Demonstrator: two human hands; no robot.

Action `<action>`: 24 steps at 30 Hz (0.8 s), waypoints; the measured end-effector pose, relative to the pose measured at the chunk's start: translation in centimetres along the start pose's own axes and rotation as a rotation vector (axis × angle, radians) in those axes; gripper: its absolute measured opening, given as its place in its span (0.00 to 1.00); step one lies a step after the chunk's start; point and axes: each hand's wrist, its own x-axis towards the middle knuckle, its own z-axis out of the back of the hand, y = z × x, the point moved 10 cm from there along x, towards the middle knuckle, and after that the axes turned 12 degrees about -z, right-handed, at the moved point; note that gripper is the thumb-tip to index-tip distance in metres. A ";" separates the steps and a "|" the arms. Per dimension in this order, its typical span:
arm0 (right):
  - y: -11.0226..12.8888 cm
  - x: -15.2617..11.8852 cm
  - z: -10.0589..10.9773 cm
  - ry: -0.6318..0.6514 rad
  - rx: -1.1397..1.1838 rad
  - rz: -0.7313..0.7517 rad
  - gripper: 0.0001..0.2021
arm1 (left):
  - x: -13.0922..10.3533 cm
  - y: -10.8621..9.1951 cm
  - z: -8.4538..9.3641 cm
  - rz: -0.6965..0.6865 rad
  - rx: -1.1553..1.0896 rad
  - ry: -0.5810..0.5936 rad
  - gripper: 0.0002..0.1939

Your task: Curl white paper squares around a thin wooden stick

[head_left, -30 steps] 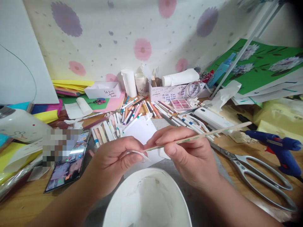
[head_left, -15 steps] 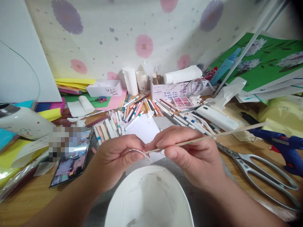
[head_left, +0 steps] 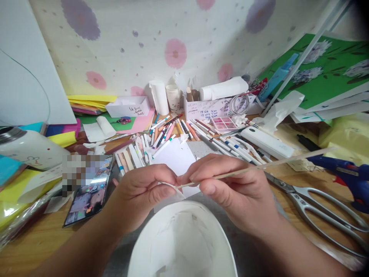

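Observation:
My left hand [head_left: 144, 192] pinches a small piece of white paper [head_left: 179, 194] between thumb and fingers. From the right, my right hand [head_left: 233, 184] grips a long thin pale stick [head_left: 276, 163], which points up to the right. The stick's left end meets the white piece between my hands, just above the rim of a white round container [head_left: 184, 238]. Faint grey smudges mark the container's inner wall. Beneath my hands lies a white sheet of paper [head_left: 174, 154] on a grey mat.
Many markers [head_left: 168, 130] lie behind my hands. Large scissors [head_left: 314, 207] and a blue glue gun [head_left: 346, 173] are at the right. At the left are a phone [head_left: 92, 196] and a white bottle [head_left: 31, 148]. Boxes [head_left: 128, 107] and paper cups [head_left: 173, 98] stand at the back.
The view has shifted slightly, so the phone, scissors and glue gun appear a little displaced. Both hands keep their grips, and the stick's far end appears slightly farther right and higher.

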 end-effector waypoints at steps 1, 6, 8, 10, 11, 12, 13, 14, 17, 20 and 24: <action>0.0 0.0 0.0 -0.001 -0.006 0.003 0.05 | 0.0 0.0 0.0 -0.003 -0.003 0.003 0.08; 0.4 0.0 -0.3 0.046 0.004 0.040 0.04 | 0.0 -0.2 -0.2 -0.027 -0.030 0.025 0.08; 0.4 0.0 -0.2 0.049 0.010 0.044 0.04 | 0.0 -0.3 -0.1 -0.034 -0.019 0.025 0.08; 0.5 0.0 -0.3 0.047 0.001 0.047 0.04 | 0.0 -0.4 0.0 -0.050 0.011 0.019 0.07; 0.5 0.0 -0.3 0.045 -0.008 0.054 0.04 | -0.1 -0.4 0.1 -0.056 0.032 0.016 0.07; 0.6 0.0 -0.3 0.042 -0.021 0.061 0.04 | -0.1 -0.4 0.2 -0.065 0.052 0.015 0.06; 0.7 -0.1 -0.3 0.036 -0.034 0.070 0.05 | -0.1 -0.4 0.2 -0.075 0.071 0.011 0.06; 0.8 -0.1 -0.3 0.030 -0.047 0.082 0.05 | -0.1 -0.4 0.3 -0.083 0.088 0.006 0.06; 1.1 -0.3 -0.4 0.025 -0.091 0.109 0.04 | -0.2 -0.1 0.8 -0.068 0.123 -0.035 0.03; 1.3 -0.4 -0.5 0.026 -0.127 0.120 0.04 | -0.3 0.2 1.3 -0.036 0.109 -0.082 0.02; 1.5 -0.4 -0.5 0.019 -0.129 0.132 0.04 | 0.0 -0.3 1.2 -0.066 0.073 -0.101 0.05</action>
